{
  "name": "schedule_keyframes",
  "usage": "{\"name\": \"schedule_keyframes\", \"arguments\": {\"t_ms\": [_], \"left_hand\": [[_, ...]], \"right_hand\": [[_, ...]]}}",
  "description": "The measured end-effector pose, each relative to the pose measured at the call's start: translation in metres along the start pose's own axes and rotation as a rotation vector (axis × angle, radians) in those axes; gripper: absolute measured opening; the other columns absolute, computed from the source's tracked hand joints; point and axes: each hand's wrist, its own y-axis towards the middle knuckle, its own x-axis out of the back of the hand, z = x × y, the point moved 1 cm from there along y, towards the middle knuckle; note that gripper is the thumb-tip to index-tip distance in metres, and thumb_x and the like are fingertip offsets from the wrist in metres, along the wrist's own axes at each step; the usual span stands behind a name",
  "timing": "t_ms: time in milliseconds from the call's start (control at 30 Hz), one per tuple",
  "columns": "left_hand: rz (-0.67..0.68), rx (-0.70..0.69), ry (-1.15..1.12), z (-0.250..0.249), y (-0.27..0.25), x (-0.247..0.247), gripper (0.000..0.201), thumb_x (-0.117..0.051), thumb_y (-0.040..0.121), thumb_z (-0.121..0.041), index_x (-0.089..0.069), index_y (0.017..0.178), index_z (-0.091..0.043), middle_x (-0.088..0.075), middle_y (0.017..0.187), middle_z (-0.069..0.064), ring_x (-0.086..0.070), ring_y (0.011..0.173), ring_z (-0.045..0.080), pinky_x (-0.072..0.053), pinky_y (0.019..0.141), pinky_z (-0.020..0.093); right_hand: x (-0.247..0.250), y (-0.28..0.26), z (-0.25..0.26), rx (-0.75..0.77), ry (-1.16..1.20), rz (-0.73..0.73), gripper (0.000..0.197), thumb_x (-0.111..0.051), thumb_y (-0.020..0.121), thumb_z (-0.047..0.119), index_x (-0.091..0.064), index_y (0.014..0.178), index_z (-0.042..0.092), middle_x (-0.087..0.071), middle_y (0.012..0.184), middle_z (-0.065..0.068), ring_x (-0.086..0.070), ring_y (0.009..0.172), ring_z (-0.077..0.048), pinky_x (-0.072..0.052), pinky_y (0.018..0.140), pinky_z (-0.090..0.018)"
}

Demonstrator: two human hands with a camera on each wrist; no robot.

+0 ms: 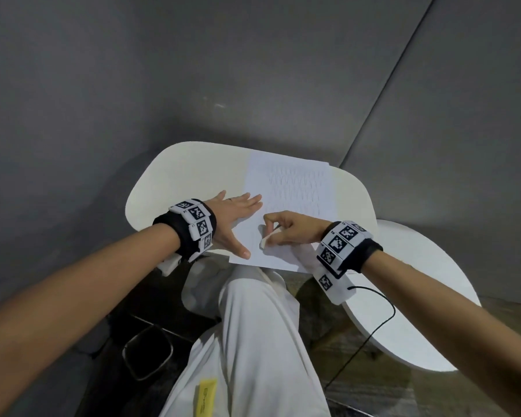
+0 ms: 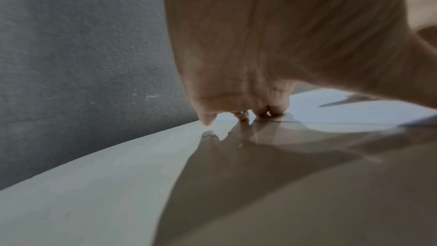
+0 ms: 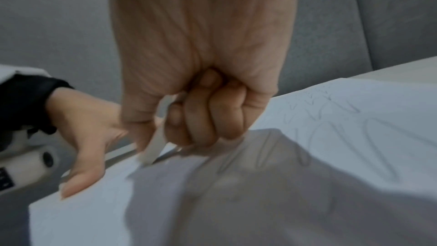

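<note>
A white sheet of paper [image 1: 289, 212] with faint pencil loops lies on a small cream table [image 1: 169, 176]. My left hand [image 1: 238, 218] lies flat, fingers straight, pressing the sheet's left edge; in the left wrist view its fingertips [image 2: 241, 116] touch the table and paper [image 2: 343, 115]. My right hand [image 1: 278, 233] is curled and pinches a small white eraser [image 1: 263, 244] whose end touches the lower part of the sheet. In the right wrist view the eraser [image 3: 153, 147] sticks out below thumb and curled fingers onto the paper [image 3: 354, 119], with my left hand [image 3: 89, 137] beside it.
A second white round table [image 1: 403, 311] stands lower at the right. A black cable [image 1: 373, 326] hangs from my right wristband. My white-trousered leg [image 1: 253, 341] is under the table's near edge. Grey walls [image 1: 133, 70] close in behind and to the right.
</note>
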Motion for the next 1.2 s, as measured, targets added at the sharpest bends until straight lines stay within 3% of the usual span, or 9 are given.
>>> {"name": "schedule_keyframes", "arguments": {"t_ms": [100,333,467,567,700,833,967,1100,1200], "left_hand": [[0.003,0.025,-0.002,0.000,0.000,0.001,0.127,-0.055,0.065,-0.085,0.016,0.152,-0.026,0.026,0.156,-0.013,0.019,0.145,0.007,0.012,0.116,0.052],[0.005,0.045,-0.006,0.002,0.002,0.003,0.127,-0.055,0.065,-0.085,0.016,0.152,-0.026,0.025,0.156,-0.014,0.018,0.145,0.007,0.012,0.116,0.051],[0.012,0.044,-0.001,0.001,0.003,0.003,0.129,-0.057,0.064,-0.085,0.017,0.152,-0.025,0.026,0.156,-0.013,0.019,0.145,0.007,0.011,0.116,0.053],[0.009,0.039,-0.006,0.000,0.002,0.003,0.133,-0.059,0.062,-0.084,0.018,0.151,-0.023,0.026,0.156,-0.013,0.021,0.145,0.007,0.011,0.116,0.053],[0.006,0.045,0.004,0.000,0.001,0.002,0.134,-0.059,0.061,-0.084,0.018,0.152,-0.023,0.027,0.156,-0.012,0.021,0.145,0.008,0.011,0.116,0.053],[-0.018,0.036,-0.017,-0.001,0.001,0.001,0.134,-0.062,0.059,-0.084,0.014,0.153,-0.023,0.025,0.157,-0.010,0.021,0.145,0.008,0.012,0.115,0.052],[-0.029,0.045,-0.033,-0.003,0.000,0.000,0.131,-0.064,0.061,-0.080,0.010,0.153,-0.025,0.024,0.158,-0.011,0.021,0.145,0.008,0.012,0.115,0.051],[-0.055,0.019,-0.069,0.000,0.000,-0.001,0.122,-0.067,0.059,-0.079,-0.003,0.152,-0.032,0.022,0.158,-0.012,0.021,0.144,0.007,0.014,0.114,0.053],[-0.046,0.036,-0.052,-0.001,0.001,-0.002,0.129,-0.067,0.059,-0.079,0.007,0.153,-0.029,0.022,0.158,-0.013,0.020,0.145,0.006,0.013,0.116,0.052]], "right_hand": [[-0.002,0.002,-0.002,0.030,-0.101,-0.222,0.027,-0.065,0.085,0.016,-0.042,0.073,0.022,-0.054,0.064,0.016,-0.047,0.050,-0.001,-0.036,0.058,-0.020],[-0.002,0.004,0.003,0.007,-0.121,-0.288,0.022,-0.063,0.086,0.017,-0.042,0.078,0.016,-0.049,0.064,0.012,-0.040,0.054,-0.006,-0.032,0.057,-0.024],[-0.007,0.004,0.005,0.010,-0.124,-0.079,0.028,-0.065,0.084,0.018,-0.041,0.070,0.020,-0.050,0.063,-0.002,-0.036,0.050,-0.010,-0.030,0.053,-0.023],[-0.006,0.008,0.007,0.003,-0.110,-0.227,0.028,-0.064,0.084,0.016,-0.040,0.070,0.023,-0.052,0.068,0.004,-0.042,0.053,-0.007,-0.034,0.057,-0.024],[-0.016,0.008,0.009,0.013,-0.126,-0.059,0.025,-0.065,0.083,0.014,-0.043,0.072,0.017,-0.051,0.059,0.009,-0.041,0.046,-0.002,-0.032,0.053,-0.018],[-0.011,0.014,0.009,0.035,-0.100,-0.262,0.025,-0.064,0.085,0.015,-0.042,0.074,0.020,-0.059,0.081,0.003,-0.050,0.062,-0.013,-0.040,0.063,-0.026],[-0.013,0.017,0.014,0.034,-0.109,-0.076,0.026,-0.066,0.083,0.011,-0.045,0.069,0.019,-0.052,0.057,0.011,-0.042,0.044,-0.002,-0.033,0.051,-0.014],[-0.011,0.024,0.015,0.047,-0.126,-0.257,0.020,-0.063,0.084,0.014,-0.044,0.078,0.018,-0.057,0.070,0.006,-0.046,0.054,-0.005,-0.038,0.057,-0.021],[-0.014,0.020,0.020,0.035,-0.153,-0.058,0.020,-0.064,0.084,0.013,-0.045,0.078,0.016,-0.052,0.051,0.018,-0.044,0.044,0.001,-0.032,0.049,-0.010]]}}
